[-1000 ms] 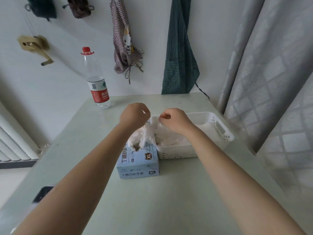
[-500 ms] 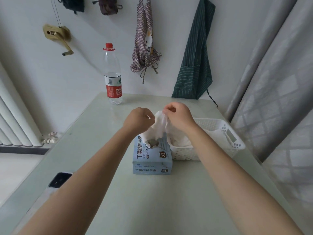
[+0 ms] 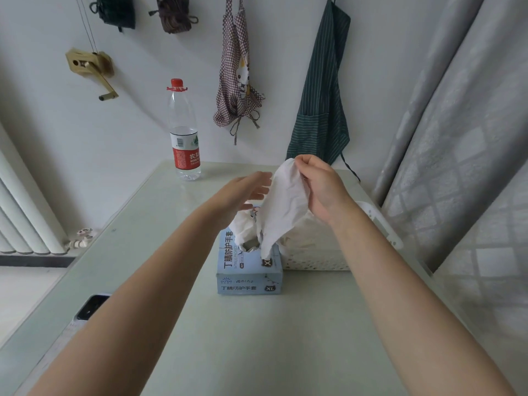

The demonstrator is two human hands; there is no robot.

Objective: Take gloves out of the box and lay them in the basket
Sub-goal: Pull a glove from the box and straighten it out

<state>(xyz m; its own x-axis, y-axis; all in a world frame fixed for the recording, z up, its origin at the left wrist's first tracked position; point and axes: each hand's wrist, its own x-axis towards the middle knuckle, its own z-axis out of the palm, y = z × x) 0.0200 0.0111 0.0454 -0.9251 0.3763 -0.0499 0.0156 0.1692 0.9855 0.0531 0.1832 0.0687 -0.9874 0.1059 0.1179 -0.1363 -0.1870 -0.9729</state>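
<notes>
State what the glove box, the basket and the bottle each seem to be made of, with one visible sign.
Glove box: printed cardboard, matte, with folded edges. Basket: white moulded plastic, apparently; its wall is perforated with small holes. Water bottle: clear glossy plastic, see-through, with a red cap and label.

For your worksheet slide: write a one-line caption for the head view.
Right hand lifts a white glove from the blue box, left hand open beside it, basket waiting.

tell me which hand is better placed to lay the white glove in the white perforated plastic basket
Right. The right hand already pinches the thin white glove by its top, and the white perforated plastic basket sits below it. The left hand is open, holds nothing, and hovers over the blue cardboard glove box.
</notes>
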